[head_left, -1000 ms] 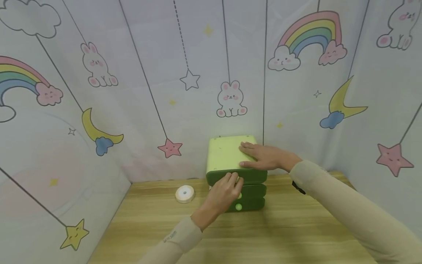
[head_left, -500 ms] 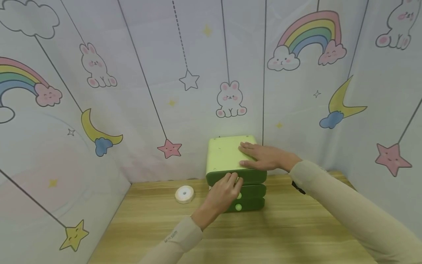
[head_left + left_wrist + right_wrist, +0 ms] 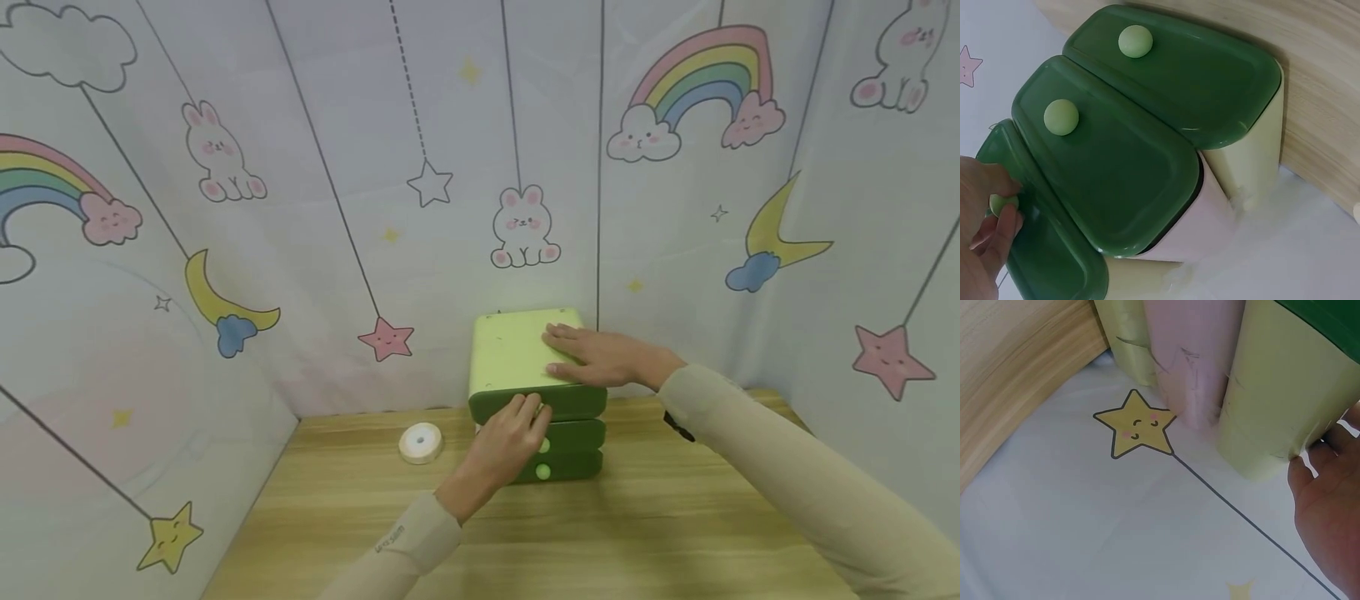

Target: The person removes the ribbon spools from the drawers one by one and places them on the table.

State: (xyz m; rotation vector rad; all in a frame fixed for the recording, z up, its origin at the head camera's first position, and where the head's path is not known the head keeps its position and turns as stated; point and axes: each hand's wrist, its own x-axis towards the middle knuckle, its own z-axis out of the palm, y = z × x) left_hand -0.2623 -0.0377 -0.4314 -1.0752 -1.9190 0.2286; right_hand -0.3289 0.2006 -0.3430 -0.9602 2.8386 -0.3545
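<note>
A small drawer cabinet (image 3: 506, 346) with a light green top stands against the back wall, its three dark green drawer fronts stacked. My left hand (image 3: 504, 442) pinches the round light green knob (image 3: 999, 204) of the top drawer (image 3: 1054, 256) between thumb and fingers. Flat on the right part of the cabinet's top rests my right hand (image 3: 600, 357), its fingers straight and spread. Below are the middle drawer (image 3: 1110, 169), with pinkish sides behind it, and the bottom drawer (image 3: 1210, 81), each with its own knob. All three fronts sit close together.
To the left of the cabinet, a white roll (image 3: 421, 442) like tape or ribbon lies on the wood-grain table (image 3: 360, 517). A printed fabric backdrop (image 3: 450, 275) with rabbits, stars and rainbows encloses the back and both sides.
</note>
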